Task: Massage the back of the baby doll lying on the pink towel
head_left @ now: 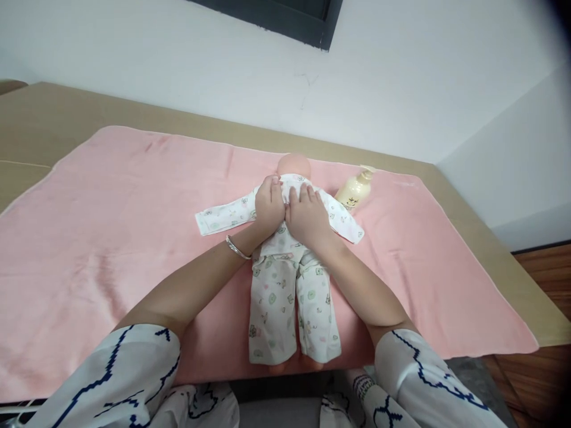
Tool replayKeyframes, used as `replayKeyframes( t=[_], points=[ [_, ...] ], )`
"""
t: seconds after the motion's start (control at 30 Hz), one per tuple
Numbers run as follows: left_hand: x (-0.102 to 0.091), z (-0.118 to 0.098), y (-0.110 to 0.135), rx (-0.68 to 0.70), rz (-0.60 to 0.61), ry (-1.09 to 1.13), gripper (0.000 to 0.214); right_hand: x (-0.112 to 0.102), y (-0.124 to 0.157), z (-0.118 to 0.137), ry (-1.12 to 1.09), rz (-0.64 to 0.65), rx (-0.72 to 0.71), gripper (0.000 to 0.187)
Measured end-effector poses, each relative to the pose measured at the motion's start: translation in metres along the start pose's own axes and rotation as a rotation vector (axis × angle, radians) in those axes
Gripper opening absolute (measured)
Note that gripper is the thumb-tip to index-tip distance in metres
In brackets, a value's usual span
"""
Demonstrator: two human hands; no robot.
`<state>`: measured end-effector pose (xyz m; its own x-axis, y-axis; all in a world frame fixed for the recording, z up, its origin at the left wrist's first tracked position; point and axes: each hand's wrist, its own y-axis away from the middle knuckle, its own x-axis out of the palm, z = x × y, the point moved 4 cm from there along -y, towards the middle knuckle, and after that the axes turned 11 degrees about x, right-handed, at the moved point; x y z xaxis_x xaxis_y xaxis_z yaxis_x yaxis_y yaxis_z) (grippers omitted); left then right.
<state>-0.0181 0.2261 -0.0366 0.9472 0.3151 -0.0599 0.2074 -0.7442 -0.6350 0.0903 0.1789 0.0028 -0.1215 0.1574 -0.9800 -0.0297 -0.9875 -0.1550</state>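
Observation:
A baby doll lies stretched out with its head at the far end, wearing a white printed top and matching trousers. Both its sleeves are spread to the sides. On the left of the doll's upper body rests my left hand, its fingers curled in; what is under them, if anything, is hidden. My right hand lies flat on the top beside it, fingers stretched out and slightly apart. The two hands touch or nearly touch at the doll's middle. A pale yellow pump bottle is near the doll's right-hand sleeve.
A pink blanket is spread under the doll over a wooden table. White walls stand behind and to the right, with a dark frame above. The doll's feet are close to the table's front edge.

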Motion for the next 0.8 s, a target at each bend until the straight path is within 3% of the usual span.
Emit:
replayKeyframes(
  t=[0.07, 0.13, 0.23, 0.33, 0.47, 0.57, 0.63, 0.8],
  points=[
    [-0.001, 0.001, -0.001, -0.007, -0.003, 0.005, 0.036, 0.001, 0.002, 0.006, -0.017, 0.030, -0.107, 0.057],
    [-0.001, 0.001, -0.002, -0.003, 0.006, 0.000, 0.032, 0.001, -0.007, 0.001, -0.076, 0.085, -0.106, 0.057],
    [-0.001, -0.001, -0.002, 0.019, 0.044, -0.023, 0.030, 0.001, -0.021, -0.016, -0.113, 0.102, 0.100, 0.068],
    [-0.001, -0.002, -0.001, 0.025, 0.060, -0.040, 0.032, -0.001, -0.011, -0.016, -0.048, 0.035, 0.231, 0.076],
    [-0.001, 0.001, -0.001, 0.024, 0.047, -0.021, 0.031, -0.003, 0.011, 0.004, 0.029, -0.038, 0.080, 0.061],
    [0.001, 0.006, -0.002, -0.019, 0.058, -0.012, 0.022, -0.004, 0.006, 0.004, 0.016, -0.009, -0.034, 0.056],
    [0.003, 0.008, -0.003, -0.034, 0.083, -0.016, 0.017, -0.005, -0.006, -0.006, -0.033, 0.041, -0.013, 0.058],
    [0.004, 0.011, -0.008, 0.037, 0.187, -0.132, 0.028, -0.008, -0.028, -0.031, -0.112, 0.057, 0.094, 0.057]
  ],
)
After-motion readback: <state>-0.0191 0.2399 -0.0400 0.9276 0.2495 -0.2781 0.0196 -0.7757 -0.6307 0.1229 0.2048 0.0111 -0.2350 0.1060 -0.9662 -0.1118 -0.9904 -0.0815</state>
